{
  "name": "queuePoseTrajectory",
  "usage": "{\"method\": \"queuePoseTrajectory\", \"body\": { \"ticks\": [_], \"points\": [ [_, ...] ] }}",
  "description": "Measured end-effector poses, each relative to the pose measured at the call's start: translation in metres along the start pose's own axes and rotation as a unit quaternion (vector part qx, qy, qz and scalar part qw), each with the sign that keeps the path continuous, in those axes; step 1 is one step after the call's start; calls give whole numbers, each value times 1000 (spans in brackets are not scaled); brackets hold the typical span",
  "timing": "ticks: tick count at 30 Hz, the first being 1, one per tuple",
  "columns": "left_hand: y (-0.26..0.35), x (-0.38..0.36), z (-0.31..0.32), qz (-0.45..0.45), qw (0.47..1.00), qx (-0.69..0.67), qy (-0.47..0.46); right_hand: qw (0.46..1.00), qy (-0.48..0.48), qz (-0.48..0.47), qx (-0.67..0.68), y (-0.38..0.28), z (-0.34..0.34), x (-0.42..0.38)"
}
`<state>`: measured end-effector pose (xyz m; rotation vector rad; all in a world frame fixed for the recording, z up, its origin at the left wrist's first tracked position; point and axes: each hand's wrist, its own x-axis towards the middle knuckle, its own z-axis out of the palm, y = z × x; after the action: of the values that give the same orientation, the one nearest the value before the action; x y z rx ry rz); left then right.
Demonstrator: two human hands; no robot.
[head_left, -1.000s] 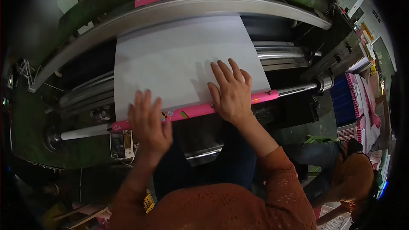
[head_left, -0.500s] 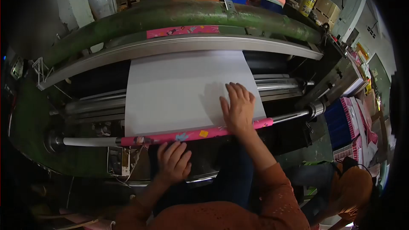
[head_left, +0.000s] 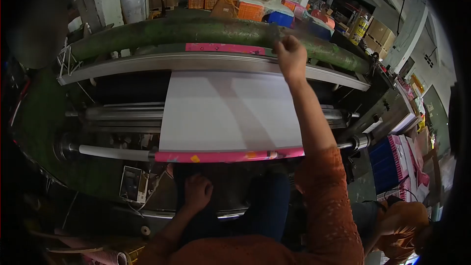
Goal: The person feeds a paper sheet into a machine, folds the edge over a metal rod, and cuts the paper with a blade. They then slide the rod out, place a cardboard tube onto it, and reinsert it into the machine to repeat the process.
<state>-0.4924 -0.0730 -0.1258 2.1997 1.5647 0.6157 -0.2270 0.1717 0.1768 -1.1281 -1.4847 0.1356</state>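
Observation:
A wide white sheet (head_left: pixel 225 113) stretches from under the metal crossbar (head_left: pixel 171 62) down to a pink printed roll (head_left: pixel 230 156) wound on a shaft in front of me. My right hand (head_left: pixel 293 59) is raised over the crossbar, at the green beam (head_left: pixel 221 30). Its fingers are closed around a small dark grey thing, blurred at the fingertips, whose kind I cannot make out. Below the roll, close to my lap, my left hand (head_left: pixel 197 191) has its fingers curled, and no object shows in it.
Metal rollers (head_left: pixel 122 114) run behind the sheet. A white core tube (head_left: pixel 115 153) sits on the shaft's left part. A small open box (head_left: pixel 133 184) stands lower left. Another person (head_left: pixel 400 223) is at the lower right, near stacked pink and blue material (head_left: pixel 392 159).
My right hand has left the sheet and risen to the green beam, closing there. The left hand has dropped back from the roll and curled. The roll's visible print has shifted, and the view has tilted up.

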Motion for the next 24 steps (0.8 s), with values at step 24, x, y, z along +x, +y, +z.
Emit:
{"method": "queuePoseTrajectory", "body": {
  "ticks": [24],
  "points": [
    [12, 9, 24, 67, 983, 169, 7, 923, -327, 119, -163, 58, -86, -406]
  ]
}}
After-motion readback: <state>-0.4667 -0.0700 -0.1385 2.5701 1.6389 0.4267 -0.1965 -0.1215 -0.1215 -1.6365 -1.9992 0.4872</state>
